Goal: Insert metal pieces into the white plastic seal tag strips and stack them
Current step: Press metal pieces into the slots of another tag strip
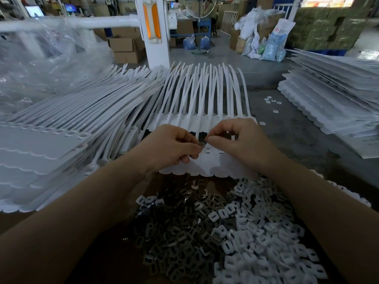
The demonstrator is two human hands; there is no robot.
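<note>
White, scallop-edged seal tag strips (207,160)

No readable text anywhere. Red mark on the white sack (282,30) is too blurred. Screens (34,10) show nothing legible.

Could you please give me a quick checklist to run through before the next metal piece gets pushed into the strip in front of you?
1. Metal piece pinched between left hand and right hand: ok.
2. Piece held just above the strip sheet, near its slots: ok.
3. Piece turned the right way for the slot: cannot tell, fingers cover most of it.
4. Supply of loose metal pieces within reach, in front of the sheet: ok.
5. White plastic caps piled beside them: ok.
6. Finished stack on the left has room on top: ok.
</note>
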